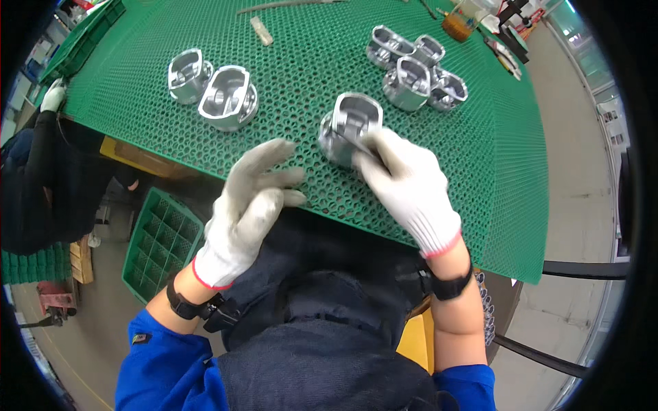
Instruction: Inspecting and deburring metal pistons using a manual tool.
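Green perforated bench [295, 82] over a grey floor [96, 335], a green compartmented crate [200, 233] beyond its front edge.
Right-hand grip [409, 181] pinches a thin dark tool [352, 141] across a piston [352, 122] near the middle of the front edge; left-hand grip [245, 200] is slack, fingers [269, 155] apart. Shiny silver, hollow, the piston stands open end up.

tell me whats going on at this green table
A person in white gloves is working on a metal piston standing on the green perforated tabletop. Their right hand holds a thin dark tool, its tip at the piston. Their left hand is open and holds nothing, near the table's edge. Two more pistons stand to the left, and a cluster of four sits to the upper right.
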The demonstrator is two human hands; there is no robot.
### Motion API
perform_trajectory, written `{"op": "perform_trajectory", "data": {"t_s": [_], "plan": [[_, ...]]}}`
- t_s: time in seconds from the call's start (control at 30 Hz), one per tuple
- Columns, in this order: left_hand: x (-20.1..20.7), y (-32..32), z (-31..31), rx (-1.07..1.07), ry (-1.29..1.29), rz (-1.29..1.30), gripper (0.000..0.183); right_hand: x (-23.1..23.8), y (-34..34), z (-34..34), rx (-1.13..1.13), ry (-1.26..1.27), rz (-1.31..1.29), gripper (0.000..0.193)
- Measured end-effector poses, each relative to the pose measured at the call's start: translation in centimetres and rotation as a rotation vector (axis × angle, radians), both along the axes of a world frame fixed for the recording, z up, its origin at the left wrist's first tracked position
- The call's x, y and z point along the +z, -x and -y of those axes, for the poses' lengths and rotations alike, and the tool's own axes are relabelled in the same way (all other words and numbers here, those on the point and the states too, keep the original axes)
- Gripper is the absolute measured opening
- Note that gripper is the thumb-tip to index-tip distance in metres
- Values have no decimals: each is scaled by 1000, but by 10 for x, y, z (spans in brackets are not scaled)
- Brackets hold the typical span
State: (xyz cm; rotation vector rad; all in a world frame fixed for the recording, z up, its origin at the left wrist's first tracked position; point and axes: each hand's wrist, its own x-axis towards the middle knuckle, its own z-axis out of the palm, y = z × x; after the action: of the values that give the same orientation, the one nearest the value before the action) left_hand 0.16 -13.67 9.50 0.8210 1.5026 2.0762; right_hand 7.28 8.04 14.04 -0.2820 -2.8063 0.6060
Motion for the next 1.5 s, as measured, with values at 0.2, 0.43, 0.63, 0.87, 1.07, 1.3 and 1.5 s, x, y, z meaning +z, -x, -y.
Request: {"op": "perform_trajectory", "data": {"t_s": [0.2, 0.43, 0.63, 0.87, 1.07, 1.3, 1.5], "plan": [[12, -16, -10, -308, -103, 494, 93, 10, -60, 31, 509, 463, 70, 40], [16, -19, -9, -295, -197, 758, 74, 14, -108, 13, -12, 755, 109, 42], [21, -26, -12, -156, 61, 279, 69, 8, -120, 8, 208, 327, 112, 32], [25, -33, -16, -75, 213, -147, 79, 10, -114, 10, 408, 479, 218, 23], [22, -37, -16, -133, 141, 159, 73, 26, -99, 4, 198, -133, -18, 33], [0, -29, -11, -610, -184, 1021, 71, 22, -90, 5, 220, -62, -116, 33], [2, -20, -12, -753, -521, 1172, 81, 1, -93, -13, 6, 96, -223, 30]]}}
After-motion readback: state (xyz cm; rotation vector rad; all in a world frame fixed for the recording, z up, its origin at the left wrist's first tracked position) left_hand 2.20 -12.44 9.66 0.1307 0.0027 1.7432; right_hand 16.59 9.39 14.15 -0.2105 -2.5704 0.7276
